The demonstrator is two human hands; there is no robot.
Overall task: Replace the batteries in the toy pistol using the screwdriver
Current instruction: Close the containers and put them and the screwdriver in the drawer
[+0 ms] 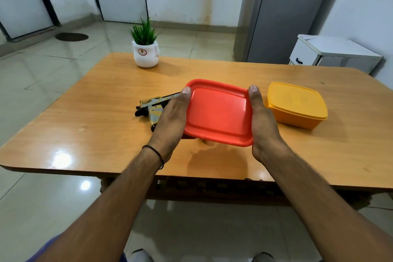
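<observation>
The left hand and the right hand hold a red box between them, a little above the surface. The 2 thumbs press on the lid edge, and the other fingers go under the box, mostly hidden. Just behind the left hand lies the toy pistol, flat on the surface. It looks like light, stiff plastic, perhaps a bit slippery, so its handle seems the best place to grip. Further right is a yellow box, and far behind it a plant pot. I see no screwdriver.
</observation>
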